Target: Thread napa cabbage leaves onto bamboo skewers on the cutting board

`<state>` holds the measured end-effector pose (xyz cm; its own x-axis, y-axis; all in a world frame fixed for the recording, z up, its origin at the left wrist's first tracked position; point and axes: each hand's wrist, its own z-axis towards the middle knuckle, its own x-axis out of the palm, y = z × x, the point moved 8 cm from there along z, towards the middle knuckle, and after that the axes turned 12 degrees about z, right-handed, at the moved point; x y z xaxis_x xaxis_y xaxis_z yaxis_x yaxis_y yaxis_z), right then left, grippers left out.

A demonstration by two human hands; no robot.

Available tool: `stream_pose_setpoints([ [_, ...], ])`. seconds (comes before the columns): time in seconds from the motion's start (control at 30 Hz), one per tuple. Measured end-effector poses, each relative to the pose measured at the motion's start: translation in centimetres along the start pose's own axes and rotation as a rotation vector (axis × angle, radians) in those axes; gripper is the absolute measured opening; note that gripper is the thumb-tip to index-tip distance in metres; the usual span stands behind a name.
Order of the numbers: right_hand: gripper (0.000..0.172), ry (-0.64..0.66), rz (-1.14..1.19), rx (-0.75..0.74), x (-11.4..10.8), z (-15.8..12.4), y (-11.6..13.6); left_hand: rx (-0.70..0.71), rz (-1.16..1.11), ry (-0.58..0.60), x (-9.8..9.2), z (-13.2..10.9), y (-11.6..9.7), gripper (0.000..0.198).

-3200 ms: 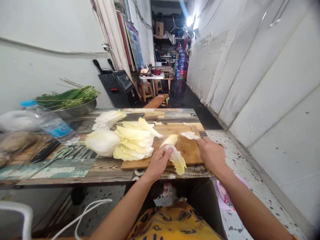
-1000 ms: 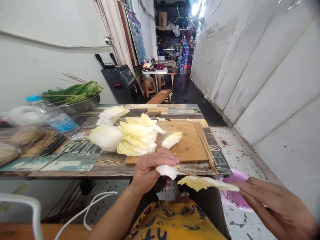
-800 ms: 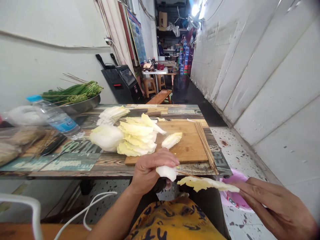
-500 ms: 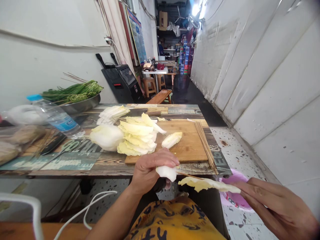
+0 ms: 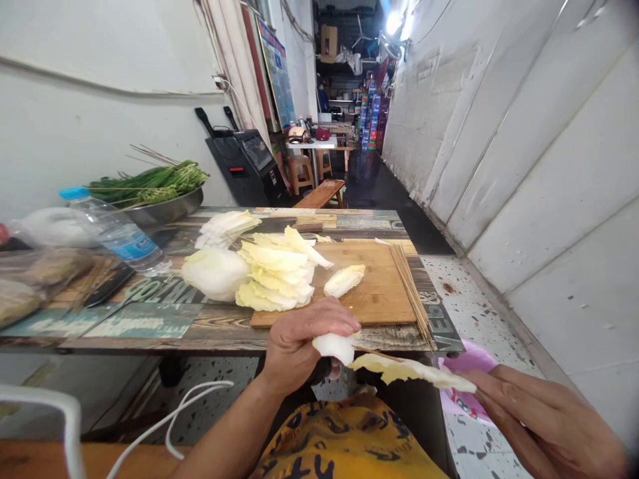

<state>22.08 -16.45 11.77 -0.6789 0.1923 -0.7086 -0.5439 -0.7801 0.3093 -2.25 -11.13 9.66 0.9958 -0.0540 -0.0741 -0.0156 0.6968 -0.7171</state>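
Observation:
My left hand (image 5: pixel 299 339) grips a rolled white cabbage piece (image 5: pixel 333 346) just below the table's front edge, with a thin wooden skewer (image 5: pixel 375 351) sticking out of it to the right. My right hand (image 5: pixel 539 419) holds a flat pale-yellow cabbage leaf (image 5: pixel 414 374) by its right end, the leaf's left tip close to the roll. On the wooden cutting board (image 5: pixel 377 293) lie one small cabbage piece (image 5: pixel 343 280), a pile of cut leaves (image 5: pixel 277 276) and a bundle of skewers (image 5: pixel 409 286).
A cabbage chunk (image 5: pixel 214 274), more white leaves (image 5: pixel 224 226), a water bottle (image 5: pixel 117 234), scissors (image 5: pixel 124 296) and a metal bowl of green chives (image 5: pixel 154 189) sit on the table's left. A pink bag (image 5: pixel 466 386) lies on the floor right. A white wall runs along the right.
Since 3.2 s ago both hands left the board and came down in front of the table. Over the last second the right hand brought the leaf slightly left, toward the roll.

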Motion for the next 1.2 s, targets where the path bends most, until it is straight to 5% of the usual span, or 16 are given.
stream_pose_setpoints([
  [0.47,0.035,-0.051,-0.060,0.048,0.9,-2.1,0.0,-0.023,0.123,-0.030,0.2,0.0,-0.3,0.020],
  [0.63,0.026,-0.001,-0.030,0.009,1.4,-0.4,-0.5,-0.393,0.217,-0.081,0.0,-0.9,2.3,0.013],
  [0.77,0.020,0.023,0.064,0.137,2.0,0.9,-2.1,-0.674,0.185,-0.102,0.3,-2.1,4.3,0.023],
  [1.2,0.024,0.135,0.266,0.343,2.6,1.6,-3.9,-0.771,0.039,-0.017,1.5,-2.2,4.9,0.022],
])
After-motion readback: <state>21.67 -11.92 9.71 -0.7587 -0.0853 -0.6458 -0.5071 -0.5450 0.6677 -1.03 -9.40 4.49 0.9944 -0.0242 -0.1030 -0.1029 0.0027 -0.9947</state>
